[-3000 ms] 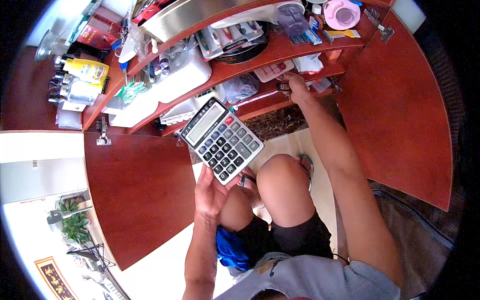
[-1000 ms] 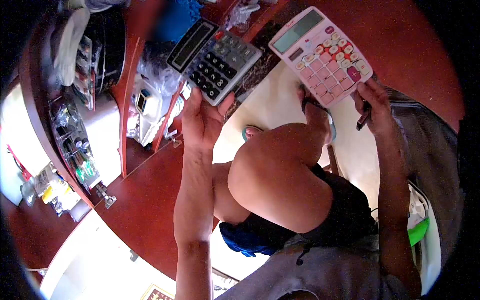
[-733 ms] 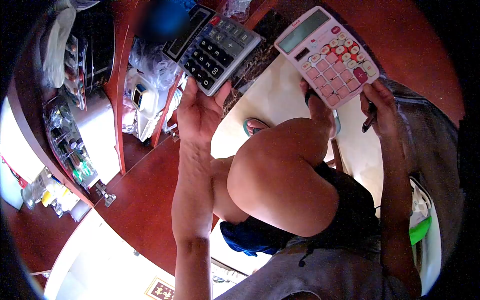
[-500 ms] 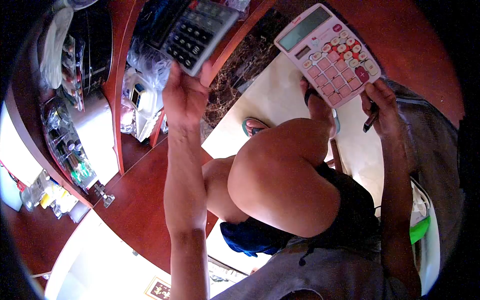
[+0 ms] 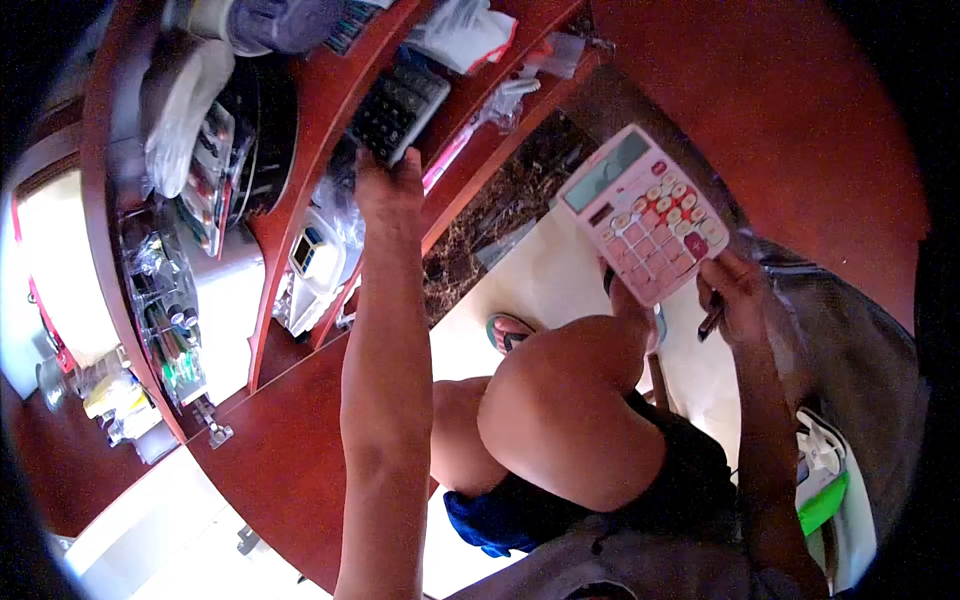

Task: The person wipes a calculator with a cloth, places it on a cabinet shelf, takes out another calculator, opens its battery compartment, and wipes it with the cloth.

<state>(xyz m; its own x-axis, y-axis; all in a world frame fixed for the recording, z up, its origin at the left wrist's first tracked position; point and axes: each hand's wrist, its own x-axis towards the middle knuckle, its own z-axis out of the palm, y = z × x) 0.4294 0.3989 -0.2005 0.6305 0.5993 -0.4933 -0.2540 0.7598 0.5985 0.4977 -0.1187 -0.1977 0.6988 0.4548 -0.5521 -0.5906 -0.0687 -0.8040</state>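
The dark grey calculator (image 5: 398, 110) is partly inside the cabinet, in shadow between two red-brown shelves. My left hand (image 5: 390, 187) is closed on its lower edge, thumb and fingers at either side. Out in front of the cabinet, over the floor, my right hand (image 5: 735, 290) grips the lower right corner of a pink calculator (image 5: 643, 215) with its keys facing up. A small dark object (image 5: 711, 318) is also tucked in the fingers of my right hand; what it is I cannot make out.
Cabinet shelves (image 5: 325, 165) hold plastic bags, a white device (image 5: 312, 262), a pink stick (image 5: 448, 163) and packets of pens. An open red-brown door (image 5: 290, 455) is at the lower left, another (image 5: 800, 120) at the right. My bent knees (image 5: 570, 410) are below.
The grey calculator went from in front of the cabinet into a shelf space with my left hand. The pink calculator, taken from the shelf area earlier, now sits lower in view in my right hand.
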